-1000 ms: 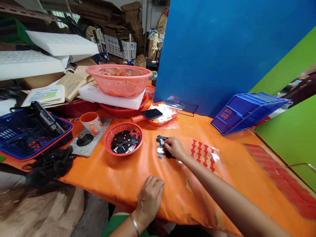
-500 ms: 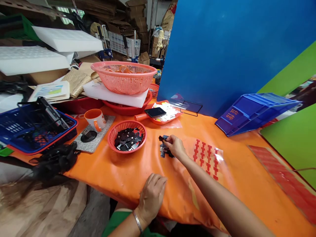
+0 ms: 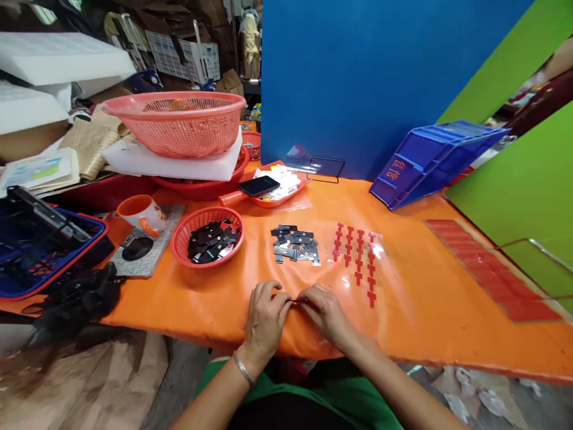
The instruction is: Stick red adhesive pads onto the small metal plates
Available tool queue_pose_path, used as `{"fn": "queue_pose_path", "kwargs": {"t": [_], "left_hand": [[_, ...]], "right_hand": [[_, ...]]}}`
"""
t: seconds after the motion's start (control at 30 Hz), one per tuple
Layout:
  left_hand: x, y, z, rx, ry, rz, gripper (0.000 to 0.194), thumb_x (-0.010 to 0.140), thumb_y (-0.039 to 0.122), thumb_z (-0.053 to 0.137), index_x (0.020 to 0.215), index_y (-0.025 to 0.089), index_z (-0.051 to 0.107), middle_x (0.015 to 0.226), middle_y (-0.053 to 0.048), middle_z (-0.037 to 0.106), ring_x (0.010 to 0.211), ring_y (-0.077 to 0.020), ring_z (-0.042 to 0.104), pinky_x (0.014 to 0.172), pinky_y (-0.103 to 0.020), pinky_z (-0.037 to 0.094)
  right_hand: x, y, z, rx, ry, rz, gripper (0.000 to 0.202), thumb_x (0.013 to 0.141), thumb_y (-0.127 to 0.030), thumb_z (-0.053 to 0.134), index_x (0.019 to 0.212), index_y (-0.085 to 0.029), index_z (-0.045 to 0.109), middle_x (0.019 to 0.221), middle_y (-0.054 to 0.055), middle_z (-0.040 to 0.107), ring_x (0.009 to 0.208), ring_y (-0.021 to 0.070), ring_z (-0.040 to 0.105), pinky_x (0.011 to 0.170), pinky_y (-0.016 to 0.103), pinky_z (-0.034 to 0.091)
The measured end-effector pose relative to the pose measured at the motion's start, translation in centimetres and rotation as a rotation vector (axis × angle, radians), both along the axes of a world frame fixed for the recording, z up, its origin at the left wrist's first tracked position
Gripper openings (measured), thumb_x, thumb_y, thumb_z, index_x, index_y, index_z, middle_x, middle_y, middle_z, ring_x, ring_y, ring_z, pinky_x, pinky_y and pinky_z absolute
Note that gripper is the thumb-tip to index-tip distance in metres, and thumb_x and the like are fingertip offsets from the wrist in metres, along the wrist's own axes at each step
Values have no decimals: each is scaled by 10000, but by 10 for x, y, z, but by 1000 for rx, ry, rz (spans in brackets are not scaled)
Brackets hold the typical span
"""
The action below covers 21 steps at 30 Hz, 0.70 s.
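Note:
Near the table's front edge my left hand (image 3: 267, 316) and my right hand (image 3: 326, 312) meet fingertip to fingertip. Both pinch a thin dark piece (image 3: 294, 301), of which only a sliver shows; it resembles the flat black metal pieces (image 3: 293, 239) heaped loosely just beyond. To the right of that heap lies a clear sheet with rows of red T-shaped stickers (image 3: 359, 254). A small red basket (image 3: 176, 245) on the left holds more black pieces, with some red ones among them.
Farther back are a red scoop (image 3: 233, 198) with papers and a phone (image 3: 258, 186), a mug (image 3: 142, 214) on a stone slab, and a large pink basket (image 3: 188, 134) on white foam. A blue bin (image 3: 403, 173) leans at the right, beyond a red strip (image 3: 483, 263).
My right hand has drawn back from the heap to my left hand with a dark piece. My left hand has gone from resting to pinching that piece. The view has shifted right.

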State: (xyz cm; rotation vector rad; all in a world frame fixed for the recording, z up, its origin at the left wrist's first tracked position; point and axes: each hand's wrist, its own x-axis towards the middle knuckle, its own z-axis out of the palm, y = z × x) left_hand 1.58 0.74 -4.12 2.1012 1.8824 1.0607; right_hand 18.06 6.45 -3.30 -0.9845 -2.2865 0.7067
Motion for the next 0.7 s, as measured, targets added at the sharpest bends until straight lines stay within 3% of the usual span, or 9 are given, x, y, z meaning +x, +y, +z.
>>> {"fn": "queue_pose_path", "kwargs": {"t": [0.13, 0.3, 0.7], "left_hand": [[1, 1, -7, -58, 18, -55, 123, 884, 219, 522, 867, 200, 643, 747, -38, 583, 761, -188, 508, 707, -335, 414], [1, 1, -13, -56, 31, -39, 156, 891, 252, 518, 923, 213, 665, 730, -36, 581, 749, -187, 505, 713, -327, 404], [1, -1, -11, -89, 62, -76, 143, 889, 223, 516, 863, 194, 653, 720, -34, 579, 727, -186, 495, 696, -319, 386]], "right_hand": [[8, -4, -10, 154, -8, -65, 238, 917, -158, 441, 1067, -219, 616, 906, 83, 670, 837, 221, 585, 737, 382, 504], [11, -15, -17, 301, -31, -84, 346, 911, -113, 419, 1205, -213, 572, 1023, 108, 658, 917, 245, 549, 804, 451, 490], [14, -18, -18, 348, -129, -7, 312, 916, -117, 415, 1176, -132, 588, 1035, 120, 664, 956, 258, 505, 750, 423, 473]]}}
